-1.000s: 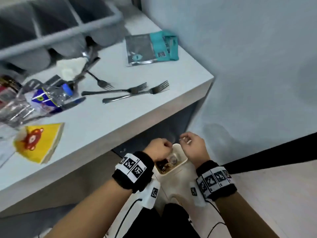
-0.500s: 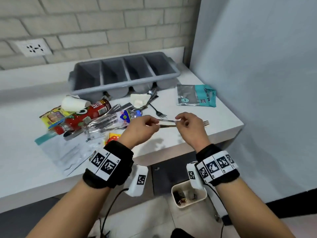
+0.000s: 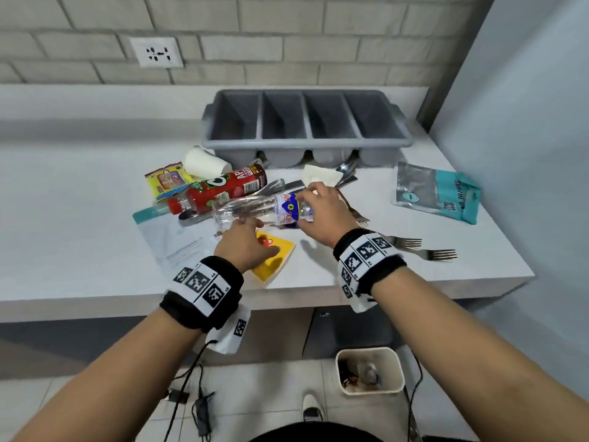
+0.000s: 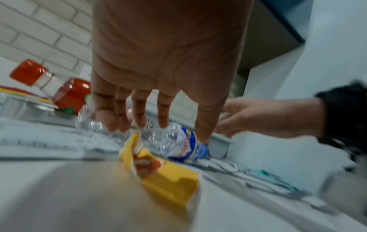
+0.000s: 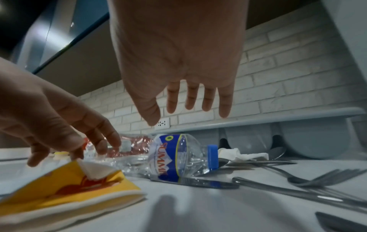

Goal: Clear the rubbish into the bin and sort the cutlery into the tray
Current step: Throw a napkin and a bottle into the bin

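A crushed clear water bottle [image 3: 255,208] with a blue label lies on its side on the white counter. My left hand [image 3: 247,228] hovers at its clear middle with the fingers [image 4: 139,119] hanging loosely spread, just at the plastic. My right hand [image 3: 306,202] is over the blue-capped end [image 5: 212,157], fingers [image 5: 206,100] straight and a little above it. Neither hand grips anything. A yellow napkin [image 3: 274,256] lies under my left hand. Two forks [image 3: 411,242] lie to the right, and a knife [image 5: 198,182] in front of the bottle. The grey four-slot cutlery tray [image 3: 306,141] stands behind.
A red bottle [image 3: 223,189], paper cup [image 3: 204,162], snack wrapper [image 3: 165,180], white tissue [image 3: 318,177] and spoons [image 3: 345,169] crowd behind the water bottle. A teal pouch [image 3: 436,193] lies at the right. The cream bin [image 3: 366,350] stands on the floor below the counter edge.
Both hands have come up from the bin on the floor, crossed the counter edge and uncurled over the water bottle. The head view has lifted from the floor to the counter.
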